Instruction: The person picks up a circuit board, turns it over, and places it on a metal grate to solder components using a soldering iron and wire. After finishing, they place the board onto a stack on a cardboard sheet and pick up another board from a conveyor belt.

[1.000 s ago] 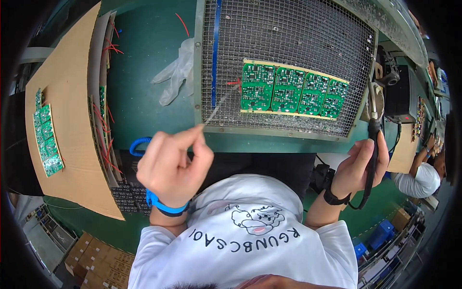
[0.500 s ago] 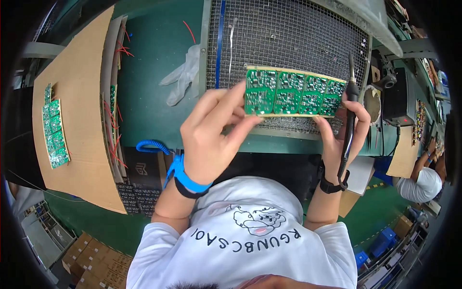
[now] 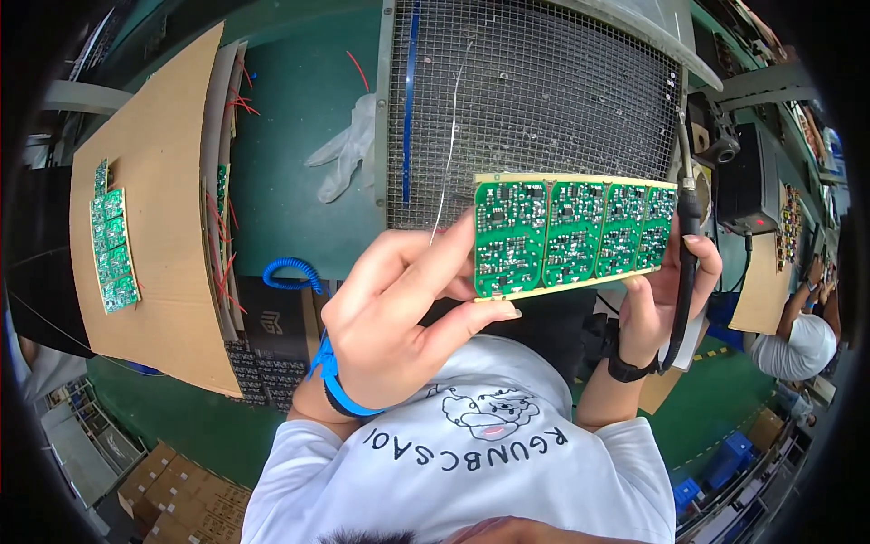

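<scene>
A green circuit board panel point(image 3: 574, 238) with pale edge strips is held up and tilted between my two hands, its component side showing. My left hand point(image 3: 394, 313), with a blue strap at its wrist, pinches the panel's left end. A thin silvery wire point(image 3: 452, 136) rises from beside those fingers; whether they grip it is hidden. The panel's right end sits in my right hand point(image 3: 654, 304), thumb along the lower edge. That same hand also keeps a black-handled soldering iron point(image 3: 688, 227) between its fingers, metal tip pointing up and away from me.
Behind the panel lies a metal mesh work surface point(image 3: 535, 100) with a blue strip. To its left are a translucent glove point(image 3: 346, 159) and a coiled blue cord point(image 3: 292, 274). Another board panel point(image 3: 114, 249) rests on cardboard point(image 3: 172, 190). A black box point(image 3: 750, 186) stands right.
Both hands have brought the panel lower and nearer to me, tipping its face into clearer view. The soldering iron has shifted slightly right and down, and the silvery wire now reaches my left hand.
</scene>
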